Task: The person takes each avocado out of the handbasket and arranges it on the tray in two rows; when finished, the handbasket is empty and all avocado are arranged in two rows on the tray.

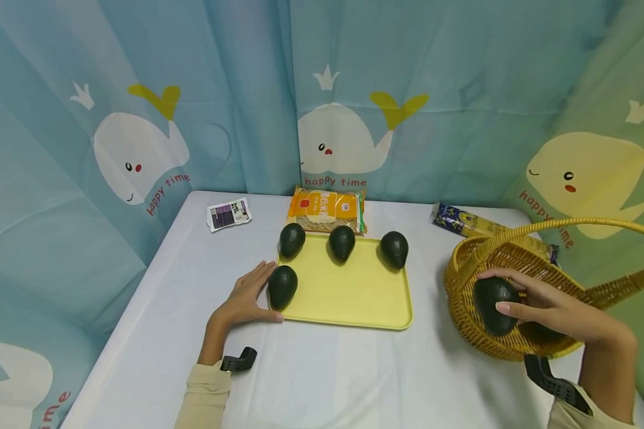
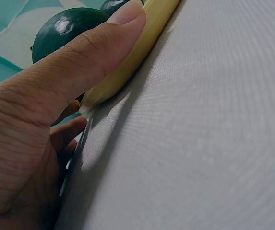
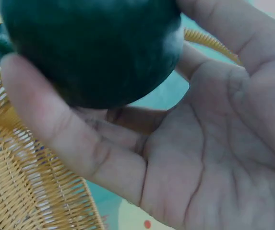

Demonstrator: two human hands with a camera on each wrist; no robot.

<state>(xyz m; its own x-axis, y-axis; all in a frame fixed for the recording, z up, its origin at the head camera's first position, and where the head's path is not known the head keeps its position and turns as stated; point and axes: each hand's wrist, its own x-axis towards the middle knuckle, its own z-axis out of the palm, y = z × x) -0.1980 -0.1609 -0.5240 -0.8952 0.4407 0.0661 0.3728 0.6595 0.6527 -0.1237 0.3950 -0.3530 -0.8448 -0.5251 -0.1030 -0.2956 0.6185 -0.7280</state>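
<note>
My right hand (image 1: 550,307) grips a dark green avocado (image 1: 495,305) over the wicker basket (image 1: 464,325). In the right wrist view, thumb and fingers close around that avocado (image 3: 94,52). Another dark avocado (image 1: 542,333) lies inside the basket, partly hidden under the hand. At the near left corner of the yellow tray (image 1: 349,292), my left hand (image 1: 247,298) touches the rim with fingers and thumb spread. Right beside it, an avocado (image 1: 282,288) sits in that corner. Along the tray's far side are three more: left (image 1: 292,240), middle (image 1: 341,243) and right (image 1: 394,249).
An orange bag of grain (image 1: 327,210) lies behind the tray. Farther left is a small purple and white packet (image 1: 229,214). A long blue and yellow package (image 1: 461,221) lies behind the basket, whose tall handle (image 1: 579,222) arches over it. Printed curtains hang around the table.
</note>
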